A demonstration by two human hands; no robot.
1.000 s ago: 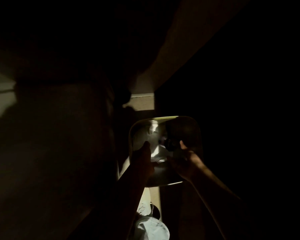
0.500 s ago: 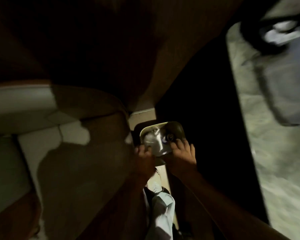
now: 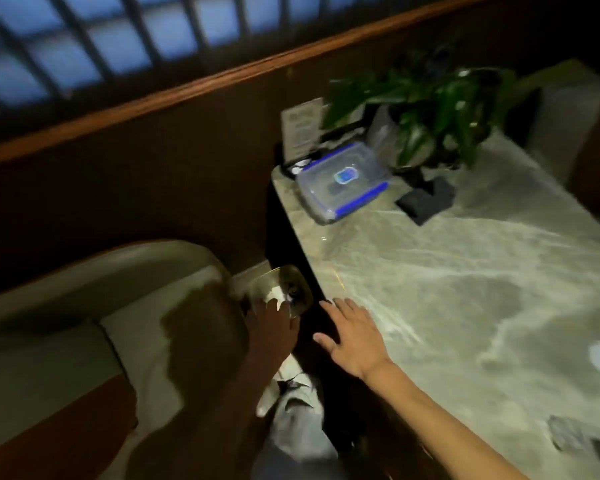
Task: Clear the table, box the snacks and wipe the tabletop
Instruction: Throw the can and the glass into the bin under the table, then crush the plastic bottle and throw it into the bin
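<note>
We are looking down at a pale marble table point(image 3: 447, 289), and the snack box point(image 3: 342, 181) is sitting on its far left corner. The box is showing as a clear, shallow plastic rectangle with rounded corners. Its lid is on, blue clips are running along its sides, and a small blue oval label is sitting in the middle of the lid. Blur is hiding whatever lies inside. A dark folded cloth point(image 3: 426, 200) is lying on the table just beside the box. A leafy plant point(image 3: 430, 109) and a white upright card point(image 3: 300, 128) are standing behind them at the table's far end. We are holding our right hand point(image 3: 352, 336) flat over the table's near left edge, fingers spread and gripping nothing. Our left hand point(image 3: 272, 327) is reaching, in deep shadow, to a clear tray point(image 3: 300, 285) of pale scraps below the table's left side. We cannot tell whether its fingers are gripping the rim.
</note>
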